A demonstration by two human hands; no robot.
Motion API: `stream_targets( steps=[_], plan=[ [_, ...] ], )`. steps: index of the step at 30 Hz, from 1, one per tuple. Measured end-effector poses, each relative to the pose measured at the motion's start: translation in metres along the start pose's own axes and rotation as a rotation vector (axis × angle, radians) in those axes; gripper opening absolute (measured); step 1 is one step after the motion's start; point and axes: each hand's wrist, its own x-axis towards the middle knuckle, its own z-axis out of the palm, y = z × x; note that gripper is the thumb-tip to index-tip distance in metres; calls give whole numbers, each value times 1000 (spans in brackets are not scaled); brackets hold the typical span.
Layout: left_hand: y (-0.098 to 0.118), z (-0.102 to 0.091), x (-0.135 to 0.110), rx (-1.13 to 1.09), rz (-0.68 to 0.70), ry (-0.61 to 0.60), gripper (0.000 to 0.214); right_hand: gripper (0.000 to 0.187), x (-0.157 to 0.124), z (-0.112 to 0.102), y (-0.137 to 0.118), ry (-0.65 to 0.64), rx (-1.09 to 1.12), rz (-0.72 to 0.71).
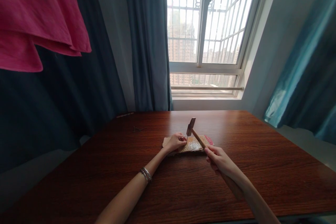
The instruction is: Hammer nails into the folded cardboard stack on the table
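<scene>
right hand (219, 159) wrapped tight round hammer (194, 132) handle, head just above spotty board (193, 144) | left hand (177, 140) pinching something too small to see, on board | board flat, middle of table (249, 182) | risk: hammer could hit those close fingers

barred window (210, 24), blue curtains (148, 42), wooden table (262, 154)

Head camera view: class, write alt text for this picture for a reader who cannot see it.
A person's right hand holds a wooden-handled hammer, its head poised just above the left hand, which rests on a spotted flat piece on a dark wooden table. Behind the table are a barred window and blue curtains.
</scene>
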Motion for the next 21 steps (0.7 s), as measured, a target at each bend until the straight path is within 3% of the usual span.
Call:
stream_targets(
  steps=[21],
  plan=[
    [2,-1,2,-27,-24,-9,20,32,-1,2,-3,-31,20,-4]
  ],
)
